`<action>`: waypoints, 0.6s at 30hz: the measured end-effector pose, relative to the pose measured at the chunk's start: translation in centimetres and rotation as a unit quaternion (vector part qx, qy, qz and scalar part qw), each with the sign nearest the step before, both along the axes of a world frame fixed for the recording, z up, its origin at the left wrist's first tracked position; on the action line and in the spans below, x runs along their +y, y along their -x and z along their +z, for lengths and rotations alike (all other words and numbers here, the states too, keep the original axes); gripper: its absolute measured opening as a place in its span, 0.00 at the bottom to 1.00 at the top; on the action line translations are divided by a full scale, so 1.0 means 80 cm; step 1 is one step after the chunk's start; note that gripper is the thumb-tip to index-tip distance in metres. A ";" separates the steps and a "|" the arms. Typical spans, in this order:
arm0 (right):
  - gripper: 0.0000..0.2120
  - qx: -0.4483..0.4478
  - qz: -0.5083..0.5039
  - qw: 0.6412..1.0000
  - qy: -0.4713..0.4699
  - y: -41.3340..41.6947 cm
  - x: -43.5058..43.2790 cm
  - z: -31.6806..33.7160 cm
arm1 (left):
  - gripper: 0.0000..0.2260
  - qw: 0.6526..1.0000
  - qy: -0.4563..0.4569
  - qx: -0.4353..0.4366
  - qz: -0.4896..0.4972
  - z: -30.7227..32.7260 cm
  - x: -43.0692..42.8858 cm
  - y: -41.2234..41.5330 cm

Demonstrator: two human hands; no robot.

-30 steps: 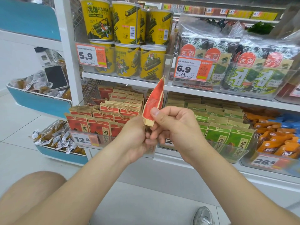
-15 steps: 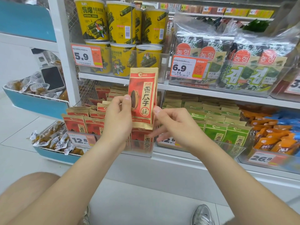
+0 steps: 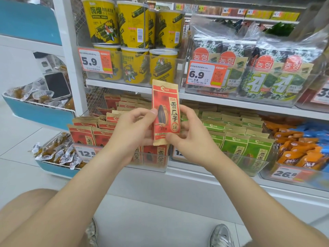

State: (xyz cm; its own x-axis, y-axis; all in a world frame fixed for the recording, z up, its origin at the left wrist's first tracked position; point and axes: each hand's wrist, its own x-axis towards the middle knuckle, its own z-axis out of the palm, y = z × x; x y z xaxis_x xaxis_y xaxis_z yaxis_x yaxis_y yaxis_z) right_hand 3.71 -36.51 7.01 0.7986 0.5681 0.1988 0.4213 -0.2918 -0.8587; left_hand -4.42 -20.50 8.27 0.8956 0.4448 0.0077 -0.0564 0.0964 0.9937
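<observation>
Red and kraft-brown, the packet [image 3: 166, 113] stands upright between my hands, front facing me, in the air before the shelf [image 3: 231, 104]. My left hand [image 3: 131, 132] pinches its left edge, thumb on the front beside the printed seed and fingers behind. My right hand [image 3: 192, 138] pinches the lower right corner, thumb on the bottom seam and fingers curled behind the right edge.

Just below and behind both hands sits a clear bin [image 3: 151, 163] packed with rows of red packets [image 3: 83, 134] of the same kind, all upright. Right of my right hand, a second bin [image 3: 252, 164] holds green packets [image 3: 249, 148] in like rows. Further right, a third bin [image 3: 318, 179] is heaped with orange packs [image 3: 292, 154].

Above my left hand, yellow tubs [image 3: 132, 25] stand two high, the lower layer inside a tub bin [image 3: 179, 72]. Above my right hand, seaweed packs [image 3: 263, 81] in clear wrap fill a long bin [image 3: 258, 101].

Well left of my left hand, down near the floor, a blue tray [image 3: 58, 170] carries a pile of small wrapped snacks [image 3: 58, 152].
</observation>
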 end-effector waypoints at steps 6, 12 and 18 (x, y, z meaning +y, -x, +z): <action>0.30 0.085 0.095 0.991 -0.041 0.002 -0.005 0.008 | 0.14 0.997 -0.007 -0.044 -0.065 0.002 -0.006 0.006; 0.49 0.154 0.150 0.971 -0.104 0.008 0.001 0.002 | 0.12 0.993 -0.076 -0.078 -0.040 0.008 -0.001 0.005; 0.33 0.133 0.137 0.975 -0.111 0.002 0.007 -0.007 | 0.11 0.986 -0.147 -0.071 -0.019 0.004 0.005 0.003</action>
